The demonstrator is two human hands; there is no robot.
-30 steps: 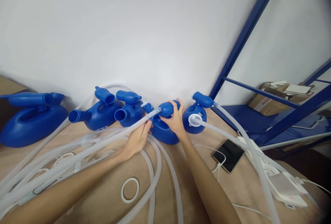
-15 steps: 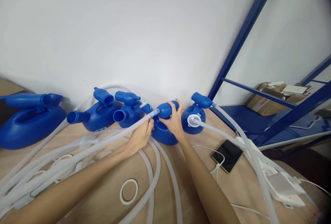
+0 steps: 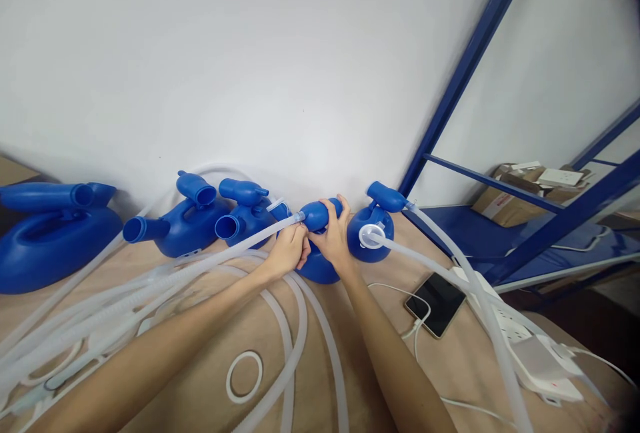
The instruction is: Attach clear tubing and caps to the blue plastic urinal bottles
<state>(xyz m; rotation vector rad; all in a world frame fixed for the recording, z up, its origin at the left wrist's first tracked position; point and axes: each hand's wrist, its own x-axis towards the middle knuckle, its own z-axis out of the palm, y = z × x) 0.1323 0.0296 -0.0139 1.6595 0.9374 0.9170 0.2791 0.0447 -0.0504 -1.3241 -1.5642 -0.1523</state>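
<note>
In the head view, my right hand [image 3: 335,236] wraps round a blue bulb-shaped urinal head [image 3: 316,215], thumb underneath and fingers over its far end. My left hand [image 3: 291,246] is closed just left of it, fingers curled at the clear connector where a translucent tube [image 3: 260,238] meets the head's narrow end. Exactly what its fingertips press is partly hidden. Below both hands stands a blue urinal bottle [image 3: 318,266], mostly covered by them. Another blue bottle [image 3: 369,236] with a white cap [image 3: 372,236] and tubes attached stands right of my right hand.
Several blue bottles [image 3: 55,246] line the wall to the left. Coiled tubes lie across the tabletop [image 3: 200,380], with a white ring [image 3: 244,377] near the front. At right are a phone [image 3: 436,304], a power strip [image 3: 520,340] and a blue metal rack [image 3: 465,80].
My left hand has shifted right along the tube, closer to the blue head, and its fingers now curl under the connector. My right hand keeps its hold. The view has moved slightly.
</note>
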